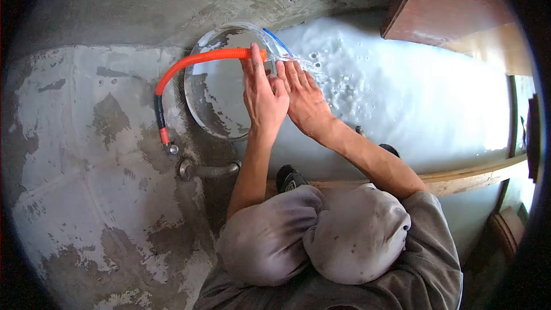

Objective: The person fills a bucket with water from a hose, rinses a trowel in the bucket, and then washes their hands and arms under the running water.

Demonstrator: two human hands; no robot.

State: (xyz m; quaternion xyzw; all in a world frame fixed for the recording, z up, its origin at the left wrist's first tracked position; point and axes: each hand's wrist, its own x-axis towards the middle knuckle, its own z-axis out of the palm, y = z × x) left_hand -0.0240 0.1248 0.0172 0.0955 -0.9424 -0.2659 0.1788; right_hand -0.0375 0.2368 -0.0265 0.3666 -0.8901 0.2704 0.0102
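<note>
Taking the round basin as landmark, you have the orange hose arching over its far side, mouth by the basin's right edge. The hose's near end meets a metal tap at the basin's lower left, so its bend seems to need only light steering.

Your left hand, over the basin's right side, appears clamped on the hose: the index finger lies across it just behind the mouth, others bend underneath. Their exact contact is partly hidden. This hold presumably fixes the outlet's aim.

Your right hand is just right of the basin, beside the left, fingers extended and mostly together, gripping nothing visible. Water leaves the mouth and passes at those fingertips, a placement that would let it wet them. It falls onto the rippled pale water right of the basin.
</note>
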